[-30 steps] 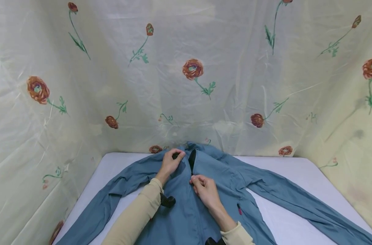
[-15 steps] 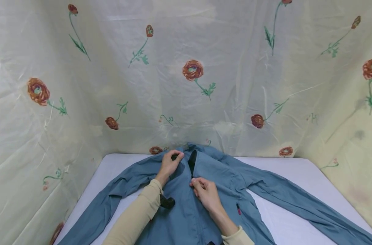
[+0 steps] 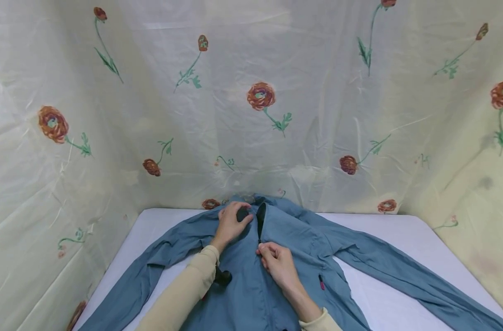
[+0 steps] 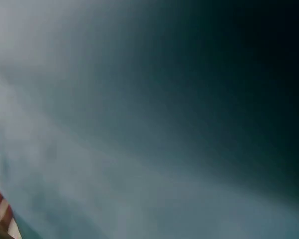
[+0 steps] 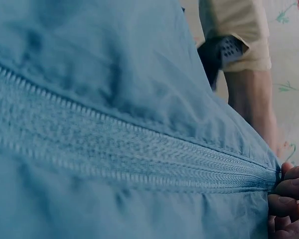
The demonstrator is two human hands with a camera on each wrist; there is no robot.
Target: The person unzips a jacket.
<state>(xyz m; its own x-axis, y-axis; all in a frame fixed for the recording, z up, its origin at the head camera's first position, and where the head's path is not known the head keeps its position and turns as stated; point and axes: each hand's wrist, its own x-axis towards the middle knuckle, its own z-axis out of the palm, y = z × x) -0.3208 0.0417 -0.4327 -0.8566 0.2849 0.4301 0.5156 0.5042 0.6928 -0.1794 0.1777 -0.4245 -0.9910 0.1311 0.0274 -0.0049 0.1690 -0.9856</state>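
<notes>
A blue zip-up jacket lies spread front up, its neck partly unzipped with the dark lining showing. With thumb and finger, my right hand pinches the zipper pull at the bottom of that gap. In the right wrist view the zipper runs closed toward my fingertips. Beside the collar, my left hand has its thumb and fingers apart over the jacket's left front. Its wrist view is mostly blurred blue cloth, with fingers in the lower left corner.
Both sleeves stretch outward over a white table. A flowered curtain encloses the back and sides. A small red-and-black zip tab sits on the jacket's chest. Black wrist gear hangs below my left sleeve.
My left thumb and fingers have parted from their pinch near the collar. My right hand has drawn the zipper pull slightly down, lengthening the neck gap.
</notes>
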